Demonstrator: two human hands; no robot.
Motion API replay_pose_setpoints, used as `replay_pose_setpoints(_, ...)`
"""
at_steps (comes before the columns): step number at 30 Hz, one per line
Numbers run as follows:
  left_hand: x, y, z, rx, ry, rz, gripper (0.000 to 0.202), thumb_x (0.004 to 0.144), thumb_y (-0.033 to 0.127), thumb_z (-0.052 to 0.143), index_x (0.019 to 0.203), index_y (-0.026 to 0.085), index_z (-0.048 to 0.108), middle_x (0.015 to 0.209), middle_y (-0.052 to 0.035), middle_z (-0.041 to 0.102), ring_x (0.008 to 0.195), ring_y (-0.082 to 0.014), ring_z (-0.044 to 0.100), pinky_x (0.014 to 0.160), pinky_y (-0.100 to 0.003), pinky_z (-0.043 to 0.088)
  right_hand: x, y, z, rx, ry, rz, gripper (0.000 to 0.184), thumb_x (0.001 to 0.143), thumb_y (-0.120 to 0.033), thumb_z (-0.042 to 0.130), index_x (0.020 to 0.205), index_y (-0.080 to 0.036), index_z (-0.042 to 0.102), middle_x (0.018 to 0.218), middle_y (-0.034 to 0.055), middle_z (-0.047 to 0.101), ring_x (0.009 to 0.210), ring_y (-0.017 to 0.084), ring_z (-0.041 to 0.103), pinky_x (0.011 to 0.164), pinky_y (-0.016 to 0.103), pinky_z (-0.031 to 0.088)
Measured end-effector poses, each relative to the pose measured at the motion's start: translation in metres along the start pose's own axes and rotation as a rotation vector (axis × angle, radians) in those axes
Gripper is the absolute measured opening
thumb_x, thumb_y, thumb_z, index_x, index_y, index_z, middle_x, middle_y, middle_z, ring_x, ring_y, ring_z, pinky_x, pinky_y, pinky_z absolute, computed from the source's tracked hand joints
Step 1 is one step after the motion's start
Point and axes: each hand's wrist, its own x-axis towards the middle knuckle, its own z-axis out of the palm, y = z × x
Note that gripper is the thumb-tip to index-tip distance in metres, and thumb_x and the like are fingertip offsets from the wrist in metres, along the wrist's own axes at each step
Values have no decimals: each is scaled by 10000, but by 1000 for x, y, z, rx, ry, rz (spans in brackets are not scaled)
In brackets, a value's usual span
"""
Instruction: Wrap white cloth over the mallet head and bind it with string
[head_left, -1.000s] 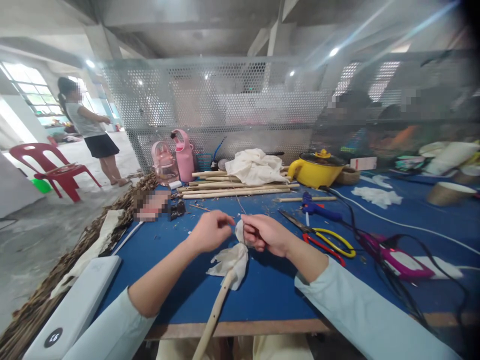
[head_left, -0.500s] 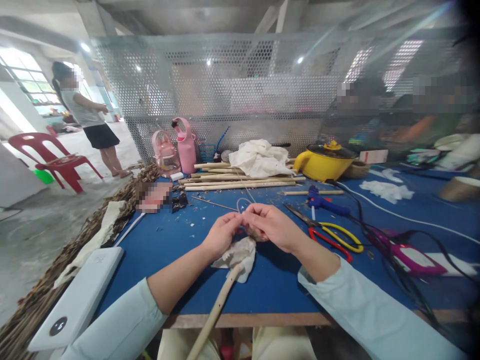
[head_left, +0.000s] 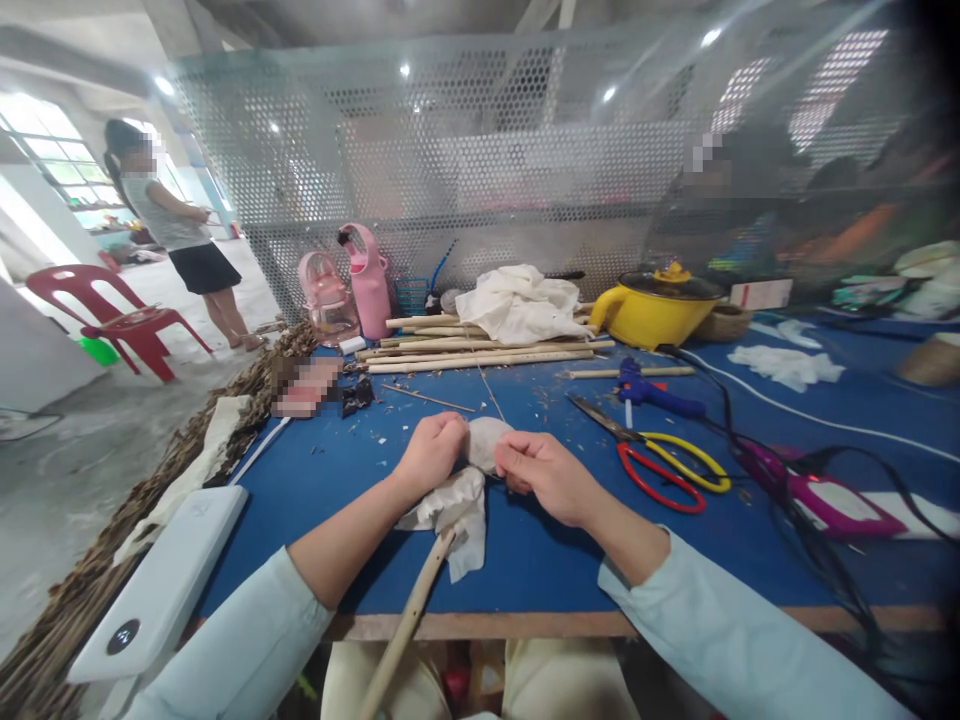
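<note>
A pale wooden stick [head_left: 411,625] slants up over the table's front edge, with white cloth [head_left: 459,510] gathered around its upper end. Above the gathers, the cloth bulges into a rounded head [head_left: 487,440] between my hands. My left hand [head_left: 433,452] is closed at the left side of this head, thumb and fingers pinched. My right hand [head_left: 546,476] pinches at its right side. Both seem to grip the ends of a thin string around the cloth's neck; the string inside the fingers is mostly hidden.
Scissors [head_left: 667,465] and a blue glue gun [head_left: 660,395] lie on the right. Behind are several sticks [head_left: 487,358], crumpled white cloth [head_left: 525,305] and a yellow pot [head_left: 652,315]. A white power bank [head_left: 165,570] lies left, beside dried stalks [head_left: 82,610]. A person [head_left: 176,220] stands beyond.
My hands were close together with a loop of string standing above them. They have now moved apart to either side, the loop is gone from view, and the rounded cloth head shows between them.
</note>
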Motion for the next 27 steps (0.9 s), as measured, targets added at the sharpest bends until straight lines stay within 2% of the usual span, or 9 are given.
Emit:
replay_pose_setpoints(4, -1, 4, -2, 80, -31, 23, 229, 747, 253, 384, 531, 182, 367, 473, 60, 327, 470, -77, 293, 463, -216, 230, 0, 3, -1, 142, 46, 16, 377, 772, -498, 576, 613, -171, 477, 411, -79, 302, 383, 67, 263, 418, 224, 205)
replay_pose_setpoints(7, -12, 14, -2, 258, -98, 137, 258, 788, 280, 406, 556, 169, 426, 530, 42, 401, 541, -90, 360, 519, -217, 278, -2, -6, 2, 191, 106, -62, 354, 788, -482, 565, 639, -176, 469, 447, -80, 315, 403, 69, 298, 452, 225, 291)
replay_pose_setpoints(11, -30, 25, 1, 519, -171, 276, 278, 845, 280, 361, 669, 167, 544, 611, 14, 519, 590, -107, 430, 581, -221, 325, -7, -29, 6, 67, 70, -233, 341, 833, -457, 520, 649, -171, 494, 538, -29, 442, 507, 96, 420, 553, 253, 374)
replay_pose_setpoints(15, -40, 30, 4, 614, -282, 324, 229, 808, 170, 351, 763, 187, 574, 664, 13, 553, 600, -108, 454, 610, -219, 337, -5, -42, 6, -11, 0, -219, 325, 842, -456, 504, 695, -166, 526, 599, -3, 503, 558, 110, 470, 551, 247, 383)
replay_pose_setpoints(19, -37, 27, 1, 553, -424, 313, 201, 772, 172, 398, 581, 168, 459, 549, 38, 417, 534, -85, 369, 538, -208, 290, 4, -34, 2, 114, 70, -206, 211, 829, -395, 546, 872, -188, 534, 575, -43, 460, 490, 85, 411, 515, 229, 354)
replay_pose_setpoints(22, -32, 20, -1, 443, -427, 250, 360, 793, 317, 471, 503, 168, 318, 494, 59, 266, 491, -66, 255, 469, -210, 221, 10, -27, -1, 133, 108, -215, 176, 845, -353, 524, 857, -178, 528, 519, -59, 403, 458, 78, 352, 500, 229, 320)
replay_pose_setpoints(25, -29, 14, -1, 399, -404, 228, 458, 771, 431, 523, 488, 169, 277, 491, 67, 222, 488, -57, 210, 454, -215, 187, 10, -28, 0, 37, 86, -205, 171, 867, -333, 469, 878, -172, 523, 542, -44, 425, 469, 83, 352, 485, 225, 300)
replay_pose_setpoints(27, -28, 12, -1, 392, -404, 224, 466, 764, 439, 533, 489, 169, 272, 494, 69, 224, 488, -53, 205, 454, -216, 185, 7, -33, 2, -85, 59, -207, 158, 861, -284, 447, 954, -176, 516, 624, -20, 467, 523, 95, 402, 508, 226, 330)
